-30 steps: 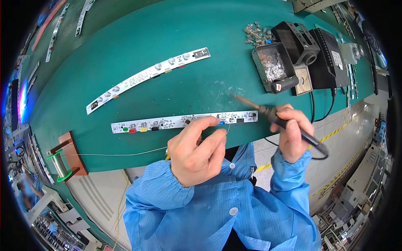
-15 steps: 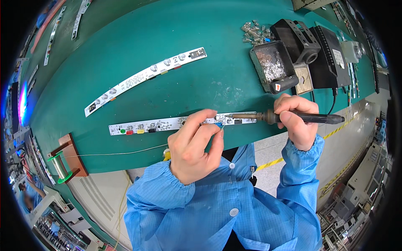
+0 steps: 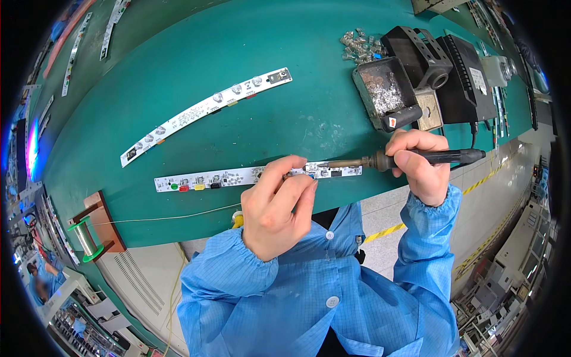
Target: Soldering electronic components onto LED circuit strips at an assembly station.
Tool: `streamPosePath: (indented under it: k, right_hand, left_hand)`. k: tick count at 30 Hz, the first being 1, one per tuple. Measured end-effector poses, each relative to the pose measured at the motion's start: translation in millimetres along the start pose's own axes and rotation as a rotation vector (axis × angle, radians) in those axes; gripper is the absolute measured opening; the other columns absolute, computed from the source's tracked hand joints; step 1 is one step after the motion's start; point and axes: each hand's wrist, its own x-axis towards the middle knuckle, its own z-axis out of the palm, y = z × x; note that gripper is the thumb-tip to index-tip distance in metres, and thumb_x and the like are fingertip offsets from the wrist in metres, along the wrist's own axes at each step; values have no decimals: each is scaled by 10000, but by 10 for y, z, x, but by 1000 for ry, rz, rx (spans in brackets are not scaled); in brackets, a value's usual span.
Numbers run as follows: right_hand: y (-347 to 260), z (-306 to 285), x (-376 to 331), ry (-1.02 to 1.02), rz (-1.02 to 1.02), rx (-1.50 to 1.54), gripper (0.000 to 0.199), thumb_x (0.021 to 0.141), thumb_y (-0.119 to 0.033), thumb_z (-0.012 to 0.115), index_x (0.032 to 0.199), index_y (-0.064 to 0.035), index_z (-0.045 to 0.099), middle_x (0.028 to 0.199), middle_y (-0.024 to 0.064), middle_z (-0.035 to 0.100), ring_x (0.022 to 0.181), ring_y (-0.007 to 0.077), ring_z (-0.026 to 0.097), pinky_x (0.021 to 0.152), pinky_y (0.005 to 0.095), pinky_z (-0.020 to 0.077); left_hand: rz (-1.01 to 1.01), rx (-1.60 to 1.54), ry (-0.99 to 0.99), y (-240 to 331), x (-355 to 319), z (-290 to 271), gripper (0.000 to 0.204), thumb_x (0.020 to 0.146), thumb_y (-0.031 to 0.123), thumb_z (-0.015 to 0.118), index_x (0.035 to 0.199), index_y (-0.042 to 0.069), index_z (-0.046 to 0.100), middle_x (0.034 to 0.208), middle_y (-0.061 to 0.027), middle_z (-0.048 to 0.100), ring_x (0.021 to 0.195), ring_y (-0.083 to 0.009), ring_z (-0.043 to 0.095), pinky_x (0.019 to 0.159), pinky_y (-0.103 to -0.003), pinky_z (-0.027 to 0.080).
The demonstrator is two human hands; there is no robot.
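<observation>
A narrow white circuit board [image 3: 238, 177] lies across the green mat with green, red, yellow and black parts along its lower edge. My right hand [image 3: 421, 166] grips a black-handled soldering iron [image 3: 443, 157], its tip pointing left onto the board's right part. Over the board, my left hand [image 3: 279, 208] is closed, thumb and fingers pinched beside a small blue part [image 3: 311, 176]. Solder wire [image 3: 172, 219] runs from a spool [image 3: 87, 239] at the left and passes behind this hand; the wire's end at the fingertips is hard to make out.
A second, curved board [image 3: 205, 112] lies farther back on the green mat [image 3: 321, 53]. At back right stand a black tray of solder scraps [image 3: 383, 95], an iron holder [image 3: 419, 56], a black box with a cord [image 3: 467, 80] and a heap of small metal springs [image 3: 360, 46].
My left fingertips have closed together more beside the blue part. The soldering iron's handle has tilted up slightly and shifted a little left with my right hand.
</observation>
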Motion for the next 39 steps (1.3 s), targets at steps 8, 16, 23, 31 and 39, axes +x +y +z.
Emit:
streamPosePath:
  k: [8,16,23,31,39]
  right_hand:
    - [0,4,-15,33,6,0,176,751,-113,607,818,39,665,755,97,616,557,106,485,497,241,382]
    - [21,191,-259,336,-138,73,160,869,-94,572,897,38,658,786,95,625,589,129,532,544,253,411]
    - [628,267,-481,478,-693,-655,349,987,-190,488,1209,65,574,1106,232,619,1007,309,604,951,433,450]
    - [532,574,-361,380,-623,-620,438,804,22,672,1227,43,562,1111,200,655,1004,320,603,898,393,487]
    - [536,622,-396,401,-541,-543,507,792,104,702,1267,25,546,1143,197,659,1045,233,639,909,339,509]
  left_hand:
    - [12,-17,-3,5,2,-6,112,717,-57,730,787,0,663,1019,-167,673,723,-227,661,609,-306,521]
    - [67,46,-36,47,-101,-144,163,659,-56,730,802,-4,672,1076,-179,656,703,-202,632,614,-276,502]
    - [114,227,150,1,-265,-876,165,671,-7,736,828,8,689,1011,-162,661,838,-295,639,726,-371,527]
    - [-288,554,271,-513,-307,-1574,191,852,13,661,1039,-21,680,937,-139,650,755,-247,650,633,-331,510]
    - [-266,315,217,-622,-273,-1548,153,878,29,647,1024,-13,661,833,-121,640,694,-203,631,611,-313,499]
